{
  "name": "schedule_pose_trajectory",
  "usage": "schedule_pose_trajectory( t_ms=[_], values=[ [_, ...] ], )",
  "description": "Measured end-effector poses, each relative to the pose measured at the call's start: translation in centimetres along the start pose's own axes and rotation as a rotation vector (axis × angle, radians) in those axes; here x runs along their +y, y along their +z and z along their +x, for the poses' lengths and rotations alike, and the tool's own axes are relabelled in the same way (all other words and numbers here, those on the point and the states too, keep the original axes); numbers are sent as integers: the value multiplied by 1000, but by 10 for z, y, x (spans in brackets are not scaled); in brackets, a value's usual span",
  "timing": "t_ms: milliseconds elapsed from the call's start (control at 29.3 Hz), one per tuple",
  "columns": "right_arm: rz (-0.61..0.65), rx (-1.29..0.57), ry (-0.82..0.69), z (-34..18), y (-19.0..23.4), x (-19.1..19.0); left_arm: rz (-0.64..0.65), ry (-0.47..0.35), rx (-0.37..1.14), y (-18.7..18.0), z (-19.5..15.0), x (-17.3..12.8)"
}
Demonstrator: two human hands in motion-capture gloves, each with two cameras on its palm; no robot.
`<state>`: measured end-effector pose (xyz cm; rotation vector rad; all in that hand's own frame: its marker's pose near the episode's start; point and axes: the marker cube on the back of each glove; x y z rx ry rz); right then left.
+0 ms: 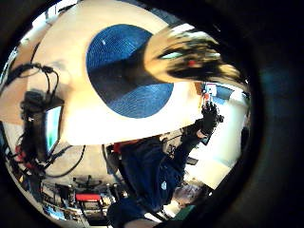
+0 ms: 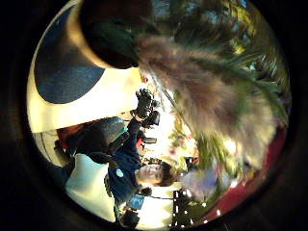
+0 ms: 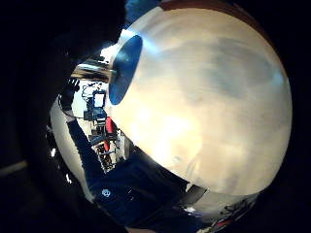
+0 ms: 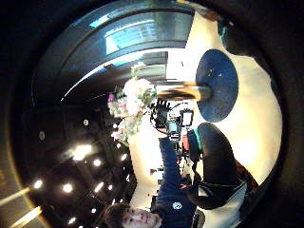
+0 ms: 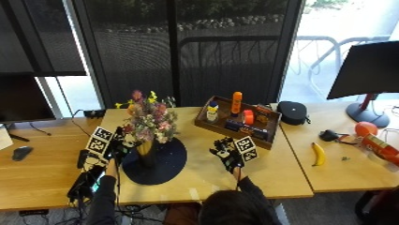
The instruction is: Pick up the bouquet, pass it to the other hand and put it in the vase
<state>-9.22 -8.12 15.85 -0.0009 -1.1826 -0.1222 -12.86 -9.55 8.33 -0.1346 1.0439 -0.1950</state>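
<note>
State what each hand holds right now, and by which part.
The right hand holds nothing, fingers spread above the table. The left hand is beside the bouquet in the vase; whether it grips anything cannot be told.

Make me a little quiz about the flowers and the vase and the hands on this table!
1. True or false: the bouquet stands in the vase.
2. The vase stands on the: A) wooden tray B) dark round mat C) bare table
3. Which hand is beside the bouquet?

Key
1. True: the flowers rise from the vase's mouth.
2. B.
3. The left hand, close beside the vase and the flowers; whether it touches them cannot be told. The right hand hovers apart over the table, fingers relaxed and holding nothing.
</note>
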Motion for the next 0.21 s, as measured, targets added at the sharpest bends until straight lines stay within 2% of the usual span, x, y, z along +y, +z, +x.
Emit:
schedule_pose_trajectory(
  t_ms=[68,205],
  values=[
    [22,13,20,13,-4,-2,1,-8,-16,3,-14,9],
    [25,11,-9,27,-9,-5,-5,-12,-74,6,-17,21]
  ],
)
